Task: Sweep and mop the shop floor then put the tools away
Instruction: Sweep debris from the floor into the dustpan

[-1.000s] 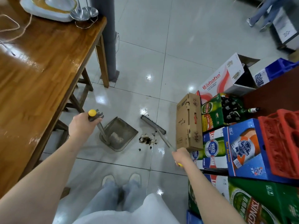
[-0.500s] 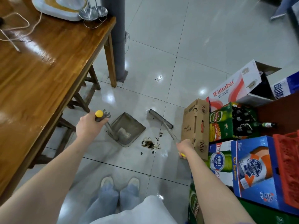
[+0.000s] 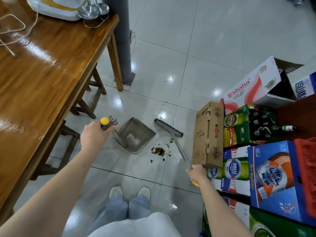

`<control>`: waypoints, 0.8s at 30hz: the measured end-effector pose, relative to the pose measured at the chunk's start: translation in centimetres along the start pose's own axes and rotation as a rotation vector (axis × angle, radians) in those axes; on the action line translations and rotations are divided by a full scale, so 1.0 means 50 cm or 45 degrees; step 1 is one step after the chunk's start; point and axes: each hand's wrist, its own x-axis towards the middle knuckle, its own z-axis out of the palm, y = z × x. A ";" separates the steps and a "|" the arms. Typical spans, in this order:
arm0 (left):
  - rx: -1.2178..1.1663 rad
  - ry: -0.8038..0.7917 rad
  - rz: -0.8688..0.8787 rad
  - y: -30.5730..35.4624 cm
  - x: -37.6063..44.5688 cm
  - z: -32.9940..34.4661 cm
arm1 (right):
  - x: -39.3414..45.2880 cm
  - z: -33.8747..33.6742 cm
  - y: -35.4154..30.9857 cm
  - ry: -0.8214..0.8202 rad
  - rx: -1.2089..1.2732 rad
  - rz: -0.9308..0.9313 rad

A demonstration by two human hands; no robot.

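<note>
Right hand (image 3: 196,173) grip closed on broom handle; left hand (image 3: 93,135) grip closed on dustpan (image 3: 136,135) handle. Debris pile (image 3: 159,150) sits between. Broom head (image 3: 168,128) has lifted beyond pile since 1 s ago: next stroke pending.

We've got open tile floor (image 3: 213,40) toward twelve o'clock; wooden table (image 3: 42,82) blocks nine, stacked beer cartons (image 3: 239,142) wall off three, grey pillar (image 3: 123,40) at eleven.

Broom handle (image 3: 179,147) end inside grip
</note>
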 end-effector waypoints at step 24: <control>0.027 0.002 0.024 -0.064 -0.078 -0.005 | -0.064 -0.009 0.008 0.164 0.019 -0.101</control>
